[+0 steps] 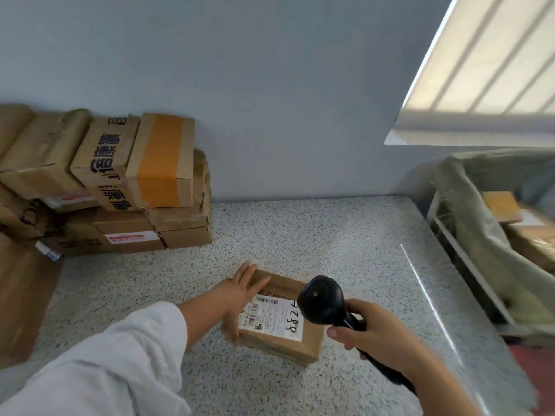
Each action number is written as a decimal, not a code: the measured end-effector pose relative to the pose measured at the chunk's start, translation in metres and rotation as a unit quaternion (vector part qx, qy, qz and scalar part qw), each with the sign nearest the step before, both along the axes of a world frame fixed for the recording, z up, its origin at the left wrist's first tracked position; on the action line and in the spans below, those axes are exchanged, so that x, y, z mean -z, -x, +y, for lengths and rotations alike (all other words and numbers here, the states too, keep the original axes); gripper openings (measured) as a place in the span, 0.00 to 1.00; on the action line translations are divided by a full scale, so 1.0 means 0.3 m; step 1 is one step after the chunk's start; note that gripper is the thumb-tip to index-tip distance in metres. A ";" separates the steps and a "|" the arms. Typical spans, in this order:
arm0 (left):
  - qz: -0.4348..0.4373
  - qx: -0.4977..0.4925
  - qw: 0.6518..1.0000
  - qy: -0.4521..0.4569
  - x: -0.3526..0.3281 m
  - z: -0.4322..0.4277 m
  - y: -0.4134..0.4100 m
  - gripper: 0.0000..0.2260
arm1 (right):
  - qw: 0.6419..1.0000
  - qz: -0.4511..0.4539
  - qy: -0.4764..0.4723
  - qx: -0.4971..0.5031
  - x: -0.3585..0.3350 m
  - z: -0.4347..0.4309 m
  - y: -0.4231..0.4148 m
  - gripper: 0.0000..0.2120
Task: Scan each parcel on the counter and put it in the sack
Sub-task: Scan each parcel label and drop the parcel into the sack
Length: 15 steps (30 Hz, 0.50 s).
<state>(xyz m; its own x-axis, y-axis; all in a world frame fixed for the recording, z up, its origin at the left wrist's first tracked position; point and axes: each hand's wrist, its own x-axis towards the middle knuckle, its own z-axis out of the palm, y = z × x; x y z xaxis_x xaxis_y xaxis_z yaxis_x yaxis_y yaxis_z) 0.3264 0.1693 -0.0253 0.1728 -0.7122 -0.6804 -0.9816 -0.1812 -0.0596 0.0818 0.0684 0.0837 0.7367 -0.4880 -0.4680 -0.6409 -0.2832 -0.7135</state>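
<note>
Left hand (240, 295) lay along the parcel's (310, 340) left side, fingers straight and together, steadying it near the counter's (330, 235) front edge. Right hand (375, 334) curled round the scanner (322, 300), its head just over the label's (271, 316) right end. Beyond the counter's right edge stood the sack (468, 220).

Parcel (271, 319) front-ctr on counter (330, 235), box stack (120, 181) back-left by wall (270, 85), sack (480, 235) right w/ boxes (534, 238) inside.
</note>
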 end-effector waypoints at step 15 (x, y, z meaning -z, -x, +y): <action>0.087 -0.260 0.943 0.187 0.100 0.058 0.229 0.52 | 0.998 -0.035 0.052 0.020 -0.010 -0.138 0.249 0.11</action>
<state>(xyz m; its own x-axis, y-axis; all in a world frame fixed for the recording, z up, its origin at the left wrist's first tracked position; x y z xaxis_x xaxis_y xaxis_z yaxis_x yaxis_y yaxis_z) 0.2576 0.1866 -0.0552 0.4745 -0.7576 -0.4483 -0.7433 -0.6176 0.2571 0.0069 0.0269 0.0868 0.7448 -0.5615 -0.3605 -0.6025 -0.3336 -0.7251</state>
